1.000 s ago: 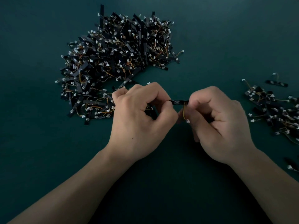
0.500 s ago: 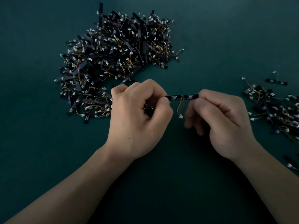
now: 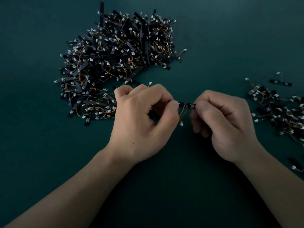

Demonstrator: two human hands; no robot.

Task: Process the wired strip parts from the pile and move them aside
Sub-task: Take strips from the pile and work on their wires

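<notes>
strip [image 3: 187, 105] black; wires [image 3: 182, 113] orange-yellow; connector [image 3: 181, 124] white; table [image 3: 213, 46] dark teal

Strip [image 3: 187, 105] ends hidden by fingers [image 3: 202, 107]; side pile [image 3: 278, 111] cut by edge.

Big pile [image 3: 118, 63] lies left, smaller heap [image 3: 279, 111] right, well apart.
</notes>
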